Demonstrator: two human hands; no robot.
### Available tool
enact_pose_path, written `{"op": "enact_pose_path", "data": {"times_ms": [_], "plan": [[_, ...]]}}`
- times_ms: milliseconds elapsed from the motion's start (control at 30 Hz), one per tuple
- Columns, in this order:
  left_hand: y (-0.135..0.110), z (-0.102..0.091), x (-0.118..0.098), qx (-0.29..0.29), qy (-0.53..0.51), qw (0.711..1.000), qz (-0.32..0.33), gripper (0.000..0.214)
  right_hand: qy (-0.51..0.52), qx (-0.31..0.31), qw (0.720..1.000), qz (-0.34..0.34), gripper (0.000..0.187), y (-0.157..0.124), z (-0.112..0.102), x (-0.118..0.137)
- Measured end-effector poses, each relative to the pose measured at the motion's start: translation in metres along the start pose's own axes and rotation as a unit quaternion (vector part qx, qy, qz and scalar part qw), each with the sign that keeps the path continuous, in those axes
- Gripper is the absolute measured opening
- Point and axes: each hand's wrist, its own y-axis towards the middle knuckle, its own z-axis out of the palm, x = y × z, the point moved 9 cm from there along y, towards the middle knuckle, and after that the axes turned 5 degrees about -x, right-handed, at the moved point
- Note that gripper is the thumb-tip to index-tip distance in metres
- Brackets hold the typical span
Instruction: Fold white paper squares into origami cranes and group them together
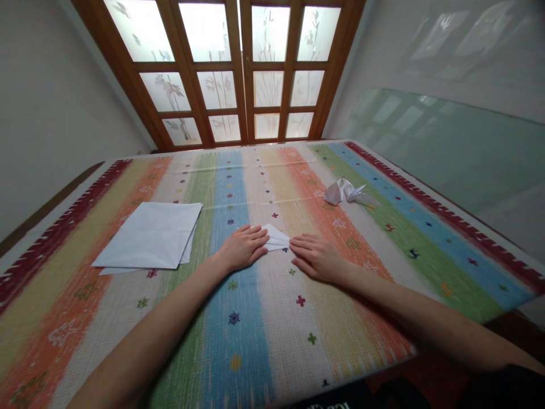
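Folded paper (277, 236): small, white, layered, narrowing to a point on its right; lying flat near the middle of the counter (283, 324), about midway between left and right edges. Left hand (246, 247) is lying flat and palm down, fingers together, covering the paper's left end. Right hand (317, 258) is resting low and flat, fingers straight and close together, fingertips touching the paper's right tip. Neither hand is closing into a fist; both forearms are reaching in from the near edge.

Stack (149, 236) of white sheets is sitting toward the left edge, slightly fanned, lower sheets showing at the near and right sides. White paper figure (347, 192) is standing toward the far right corner, pointed parts sticking up. Striped cloth (232, 341) is covering the counter. Glazed doors (244, 74) are rising beyond the far edge.
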Motion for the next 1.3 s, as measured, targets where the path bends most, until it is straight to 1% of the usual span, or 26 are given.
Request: {"op": "enact_pose_path", "data": {"times_ms": [100, 200, 267, 300, 333, 400, 433, 467, 500, 567, 633, 700, 800, 867, 933, 967, 1000, 1033, 1067, 1100, 1133, 1167, 1233, 1300], "plan": [[-0.004, 0.0, 0.002, 0.014, -0.004, 1.0, -0.011, 0.042, 0.009, 0.018, 1.0, -0.012, 0.03, -0.005, -0.004, -0.002], [-0.005, 0.001, 0.003, 0.016, 0.002, 1.0, -0.019, 0.04, 0.029, 0.039, 0.999, -0.014, 0.027, -0.002, -0.008, -0.004], [-0.005, 0.002, 0.002, 0.019, 0.007, 1.0, -0.024, 0.039, 0.054, 0.039, 0.997, 0.022, 0.025, 0.005, -0.008, -0.01], [-0.005, 0.002, 0.002, 0.02, 0.011, 0.999, -0.026, 0.038, 0.075, 0.028, 0.995, 0.058, 0.025, 0.011, -0.008, -0.016], [-0.005, 0.002, 0.001, 0.018, 0.014, 0.999, -0.027, 0.038, 0.099, 0.003, 0.989, 0.112, 0.024, 0.016, -0.008, -0.026], [-0.004, -0.001, 0.0, 0.006, 0.019, 0.999, -0.025, 0.035, 0.171, -0.048, 0.963, 0.202, 0.022, 0.026, -0.003, -0.043], [-0.004, -0.003, -0.001, -0.005, 0.02, 1.0, -0.023, 0.034, 0.211, -0.06, 0.946, 0.237, 0.029, 0.031, 0.003, -0.05], [-0.004, -0.006, -0.002, -0.018, 0.021, 0.999, -0.021, 0.032, 0.247, -0.058, 0.93, 0.265, 0.04, 0.036, 0.012, -0.055], [-0.005, -0.009, -0.002, -0.03, 0.022, 0.999, -0.021, 0.031, 0.277, -0.056, 0.917, 0.283, 0.048, 0.041, 0.02, -0.059], [-0.005, -0.014, -0.001, -0.052, 0.025, 0.998, -0.027, 0.029, 0.324, -0.057, 0.892, 0.311, 0.059, 0.05, 0.032, -0.066], [-0.006, -0.017, 0.002, -0.07, 0.03, 0.996, -0.04, 0.027, 0.355, -0.079, 0.869, 0.334, 0.07, 0.055, 0.037, -0.072], [-0.008, -0.02, 0.006, -0.088, 0.038, 0.994, -0.056, 0.026, 0.4, -0.092, 0.836, 0.365, 0.075, 0.056, 0.042, -0.074], [-0.009, -0.022, 0.01, -0.11, 0.029, 0.99, -0.08, 0.022, 0.468, -0.067, 0.777, 0.416, 0.07, 0.054, 0.054, -0.067], [-0.01, -0.022, 0.013, -0.122, -0.006, 0.988, -0.098, 0.019, 0.481, -0.057, 0.756, 0.44, 0.064, 0.053, 0.058, -0.061], [-0.011, -0.022, 0.02, -0.151, -0.064, 0.976, -0.141, 0.017, 0.499, -0.067, 0.74, 0.446, 0.055, 0.054, 0.058, -0.055], [-0.014, -0.023, 0.028, -0.181, -0.096, 0.962, -0.18, 0.017, 0.516, -0.078, 0.73, 0.442, 0.048, 0.056, 0.057, -0.052], [-0.018, -0.025, 0.037, -0.222, -0.13, 0.939, -0.228, 0.02, 0.536, -0.088, 0.718, 0.435, 0.041, 0.057, 0.056, -0.049], [-0.024, -0.026, 0.047, -0.269, -0.166, 0.906, -0.283, 0.027, 0.557, -0.098, 0.706, 0.425, 0.035, 0.059, 0.055, -0.047], [-0.032, -0.026, 0.056, -0.319, -0.202, 0.863, -0.335, 0.037, 0.577, -0.104, 0.695, 0.416, 0.031, 0.06, 0.055, -0.045], [-0.037, -0.023, 0.063, -0.35, -0.248, 0.824, -0.37, 0.045, 0.593, -0.107, 0.686, 0.408, 0.03, 0.061, 0.055, -0.042], [-0.037, -0.016, 0.065, -0.358, -0.307, 0.794, -0.384, 0.049, 0.605, -0.109, 0.679, 0.401, 0.03, 0.061, 0.055, -0.04], [-0.033, -0.009, 0.065, -0.35, -0.369, 0.771, -0.385, 0.05, 0.614, -0.109, 0.675, 0.393, 0.031, 0.061, 0.055, -0.038], [-0.023, 0.005, 0.058, -0.307, -0.481, 0.733, -0.371, 0.045, 0.625, -0.112, 0.673, 0.379, 0.032, 0.061, 0.055, -0.035], [-0.02, 0.012, 0.051, -0.288, -0.537, 0.696, -0.379, 0.04, 0.626, -0.122, 0.677, 0.367, 0.03, 0.061, 0.054, -0.033]]}}
